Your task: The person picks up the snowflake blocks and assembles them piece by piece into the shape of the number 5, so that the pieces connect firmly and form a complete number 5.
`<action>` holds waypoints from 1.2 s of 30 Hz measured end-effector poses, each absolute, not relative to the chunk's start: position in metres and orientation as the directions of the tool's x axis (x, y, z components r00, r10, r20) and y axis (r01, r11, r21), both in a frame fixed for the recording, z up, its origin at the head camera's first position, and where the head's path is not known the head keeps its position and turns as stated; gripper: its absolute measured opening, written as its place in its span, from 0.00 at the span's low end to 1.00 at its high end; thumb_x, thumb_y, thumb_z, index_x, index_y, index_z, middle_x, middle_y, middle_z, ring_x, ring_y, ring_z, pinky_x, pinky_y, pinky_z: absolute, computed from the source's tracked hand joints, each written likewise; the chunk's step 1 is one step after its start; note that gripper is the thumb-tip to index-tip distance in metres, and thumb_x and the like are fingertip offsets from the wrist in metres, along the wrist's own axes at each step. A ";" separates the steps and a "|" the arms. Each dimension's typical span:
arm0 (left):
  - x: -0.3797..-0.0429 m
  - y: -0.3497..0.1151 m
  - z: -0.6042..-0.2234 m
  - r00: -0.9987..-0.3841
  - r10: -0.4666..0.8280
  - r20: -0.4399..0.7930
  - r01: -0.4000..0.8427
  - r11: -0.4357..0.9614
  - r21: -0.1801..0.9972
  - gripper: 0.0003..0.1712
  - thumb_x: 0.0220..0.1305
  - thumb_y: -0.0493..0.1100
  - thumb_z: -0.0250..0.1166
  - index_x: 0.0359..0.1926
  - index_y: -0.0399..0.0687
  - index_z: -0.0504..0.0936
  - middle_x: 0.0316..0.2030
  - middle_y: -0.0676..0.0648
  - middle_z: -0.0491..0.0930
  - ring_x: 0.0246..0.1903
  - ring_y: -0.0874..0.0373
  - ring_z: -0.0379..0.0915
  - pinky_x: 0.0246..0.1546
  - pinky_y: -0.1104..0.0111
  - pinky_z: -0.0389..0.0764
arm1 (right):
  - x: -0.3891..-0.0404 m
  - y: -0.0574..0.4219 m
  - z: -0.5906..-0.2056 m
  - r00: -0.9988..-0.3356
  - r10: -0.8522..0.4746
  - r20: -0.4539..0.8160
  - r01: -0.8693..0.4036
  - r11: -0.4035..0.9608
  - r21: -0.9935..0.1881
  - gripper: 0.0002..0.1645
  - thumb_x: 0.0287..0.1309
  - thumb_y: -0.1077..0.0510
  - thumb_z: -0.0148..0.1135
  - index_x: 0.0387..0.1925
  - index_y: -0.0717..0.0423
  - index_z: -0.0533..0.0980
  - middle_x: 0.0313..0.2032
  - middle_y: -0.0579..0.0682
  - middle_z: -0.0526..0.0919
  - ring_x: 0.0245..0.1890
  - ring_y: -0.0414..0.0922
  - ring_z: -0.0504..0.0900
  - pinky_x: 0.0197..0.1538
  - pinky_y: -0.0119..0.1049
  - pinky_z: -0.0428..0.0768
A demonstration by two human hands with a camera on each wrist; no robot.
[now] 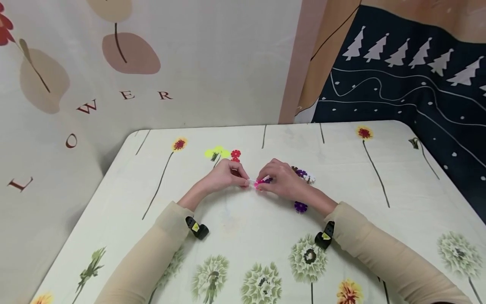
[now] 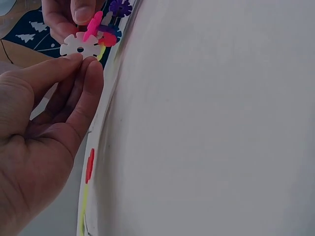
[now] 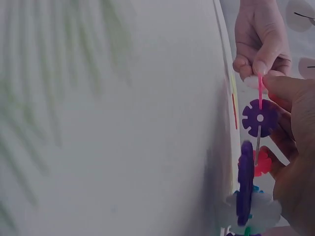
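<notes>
My left hand (image 1: 224, 175) pinches a white notched plastic disc (image 2: 80, 46) between thumb and fingertips. Across from it, my right hand (image 1: 282, 179) grips a bright pink disc (image 2: 92, 27) by its edge. Pink and white meet at right angles between the two hands. A purple disc (image 3: 252, 120) is slotted onto the pink one, and a pale disc (image 3: 258, 142) seen edge-on runs from it toward a red disc (image 3: 263, 164). Much of this piece is hidden behind the right hand in the head view.
Yellow discs (image 1: 225, 153) and red discs (image 1: 236, 153) lie beyond the left hand. White discs (image 1: 310, 178) and purple ones show behind the right wrist, with another purple disc (image 1: 301, 207) nearer. A flower-print cloth (image 1: 235, 236) covers the table; printed hangings stand behind.
</notes>
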State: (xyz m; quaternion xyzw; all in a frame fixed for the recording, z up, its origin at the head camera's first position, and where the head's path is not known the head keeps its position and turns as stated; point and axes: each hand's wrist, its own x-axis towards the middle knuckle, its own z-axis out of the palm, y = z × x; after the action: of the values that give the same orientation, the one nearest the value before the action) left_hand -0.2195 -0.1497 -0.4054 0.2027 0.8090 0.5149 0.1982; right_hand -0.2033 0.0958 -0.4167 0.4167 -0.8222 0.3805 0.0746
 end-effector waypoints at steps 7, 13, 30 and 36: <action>-0.220 -0.146 -0.405 -0.842 0.528 -0.111 0.120 0.384 0.915 0.03 0.61 0.33 0.74 0.36 0.36 0.88 0.30 0.45 0.87 0.33 0.53 0.84 0.39 0.67 0.82 | -0.202 0.090 -0.418 -0.621 -0.596 0.510 -0.768 0.332 -0.547 0.07 0.55 0.70 0.75 0.33 0.57 0.86 0.34 0.47 0.87 0.39 0.47 0.79 0.40 0.39 0.79; -0.227 -0.159 -0.409 -0.840 0.525 -0.136 0.103 0.400 0.911 0.08 0.60 0.33 0.75 0.41 0.37 0.88 0.35 0.44 0.86 0.34 0.53 0.84 0.40 0.66 0.84 | -0.202 0.090 -0.418 -0.632 -0.601 0.489 -0.760 0.355 -0.545 0.06 0.57 0.69 0.74 0.34 0.57 0.86 0.35 0.47 0.86 0.40 0.47 0.79 0.41 0.40 0.79; -0.258 -0.179 -0.416 -0.973 0.218 -0.072 0.081 0.617 0.783 0.12 0.64 0.37 0.73 0.47 0.38 0.87 0.43 0.42 0.85 0.35 0.53 0.80 0.35 0.68 0.82 | -0.195 0.097 -0.413 -0.636 -0.696 0.333 -0.726 0.393 -0.565 0.05 0.62 0.68 0.70 0.38 0.57 0.83 0.38 0.47 0.85 0.42 0.45 0.82 0.50 0.44 0.80; -0.258 -0.170 -0.412 -0.971 0.231 -0.053 0.125 0.688 0.715 0.14 0.62 0.37 0.75 0.48 0.37 0.87 0.47 0.40 0.83 0.42 0.50 0.76 0.40 0.66 0.78 | -0.194 0.097 -0.410 -0.678 -0.692 0.246 -0.676 0.456 -0.579 0.04 0.64 0.65 0.69 0.40 0.56 0.83 0.39 0.46 0.87 0.41 0.43 0.83 0.49 0.43 0.80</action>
State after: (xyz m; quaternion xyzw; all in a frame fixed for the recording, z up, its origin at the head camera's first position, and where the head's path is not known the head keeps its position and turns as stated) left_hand -0.2580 -0.1704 -0.4117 0.0972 0.9161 0.3828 0.0697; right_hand -0.1937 0.0969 -0.4096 0.4010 -0.8532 0.3333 -0.0123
